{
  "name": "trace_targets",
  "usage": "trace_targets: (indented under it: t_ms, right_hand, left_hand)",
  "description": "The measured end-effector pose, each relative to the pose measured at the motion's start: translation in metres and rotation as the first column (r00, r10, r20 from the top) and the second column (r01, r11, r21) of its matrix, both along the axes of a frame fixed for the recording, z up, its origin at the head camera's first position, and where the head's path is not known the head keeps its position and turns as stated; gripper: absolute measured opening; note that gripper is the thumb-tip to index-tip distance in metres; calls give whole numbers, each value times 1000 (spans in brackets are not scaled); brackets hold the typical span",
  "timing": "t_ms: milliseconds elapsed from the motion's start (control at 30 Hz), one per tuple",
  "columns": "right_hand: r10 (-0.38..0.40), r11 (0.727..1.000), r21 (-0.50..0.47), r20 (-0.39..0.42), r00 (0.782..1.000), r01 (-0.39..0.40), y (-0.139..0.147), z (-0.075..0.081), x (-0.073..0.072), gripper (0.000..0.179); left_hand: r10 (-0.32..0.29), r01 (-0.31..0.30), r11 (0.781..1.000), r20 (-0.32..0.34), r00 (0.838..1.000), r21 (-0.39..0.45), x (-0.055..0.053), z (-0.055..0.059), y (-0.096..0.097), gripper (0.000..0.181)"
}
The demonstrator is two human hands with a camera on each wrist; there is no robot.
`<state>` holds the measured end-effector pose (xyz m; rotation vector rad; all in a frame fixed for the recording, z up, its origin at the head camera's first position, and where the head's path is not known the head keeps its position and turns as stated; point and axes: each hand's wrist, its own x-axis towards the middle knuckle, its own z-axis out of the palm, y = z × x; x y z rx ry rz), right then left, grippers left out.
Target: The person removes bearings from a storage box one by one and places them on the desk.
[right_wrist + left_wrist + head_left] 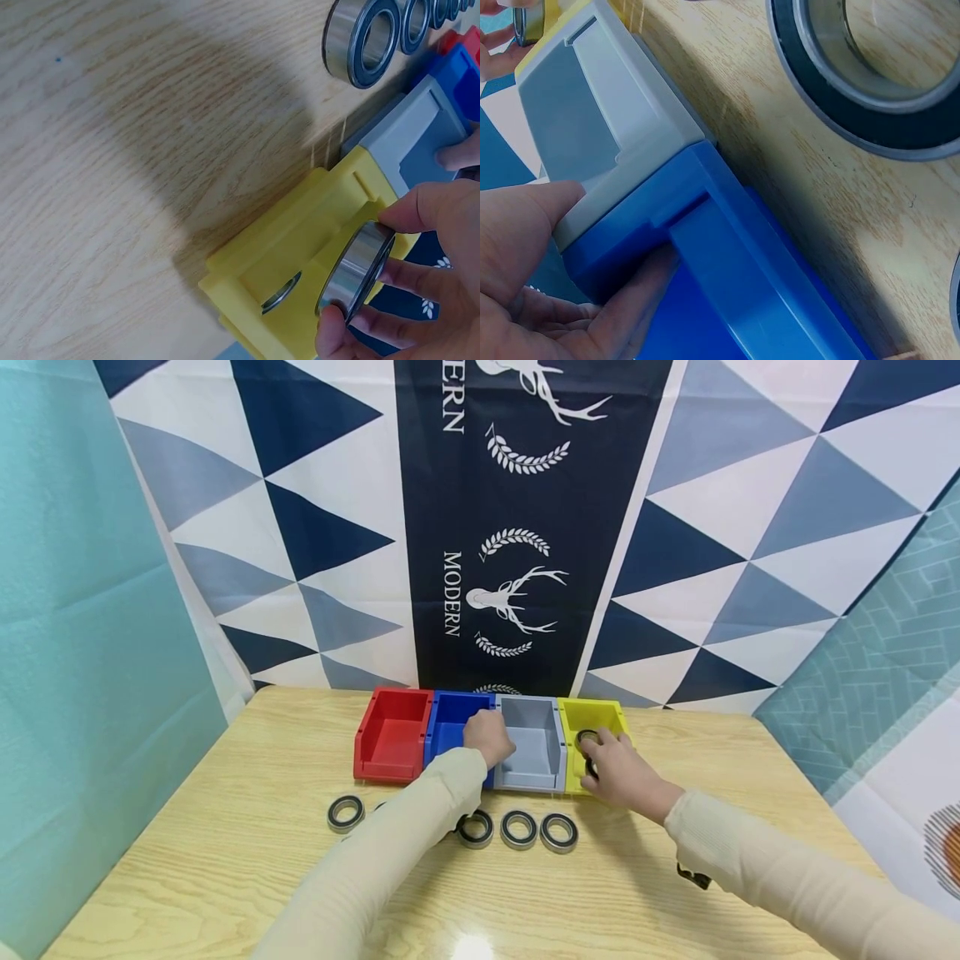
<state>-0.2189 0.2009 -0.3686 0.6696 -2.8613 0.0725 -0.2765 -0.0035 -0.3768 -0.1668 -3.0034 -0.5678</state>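
Observation:
My right hand [618,768] pinches a ball bearing [356,270] between thumb and fingers, holding it tilted over the yellow storage bin [609,714]. Another bearing [281,292] lies inside that bin, partly hidden by its wall. My left hand [489,739] grips the adjoining side walls of the blue storage bin [727,247] and the grey storage bin [637,112]. Its thumb is on the grey side, and its fingers reach into the blue bin. In the left wrist view, part of the right hand shows at the top left corner, by the yellow bin.
A red storage bin [393,735] stands at the left end of the row. Several bearings lie on the wooden table [225,827] in front of the bins, including a leftmost bearing [346,813] and a rightmost bearing [558,832]; my left sleeve [397,835] covers part of their row. A patterned cloth [495,527] hangs behind.

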Motion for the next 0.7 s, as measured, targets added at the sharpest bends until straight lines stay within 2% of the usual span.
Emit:
trace_targets:
  t_ms: [300, 333, 533, 567, 700]
  right_hand:
    - [28, 999, 27, -61, 998, -27, -1, 3, 15, 37]
    - [34, 999, 24, -62, 997, -32, -2, 3, 16, 37]
    - [67, 998, 20, -62, 996, -66, -3, 2, 23, 36]
    - [69, 997, 23, -62, 996, -68, -2, 1, 24, 35]
    - [86, 996, 21, -70, 994, -85, -1, -1, 29, 34]
  left_hand:
    - [-11, 10, 1000, 26, 1000, 24, -6, -2, 1, 18]
    - [-16, 16, 1000, -1, 1000, 22, -11, -9, 1, 18]
    - [-13, 13, 1000, -3, 1000, 27, -8, -7, 0, 18]
    - [-8, 7, 1000, 20, 1000, 30, -2, 1, -1, 17]
    - [-5, 5, 1000, 4, 1000, 16, 0, 1, -1, 18]
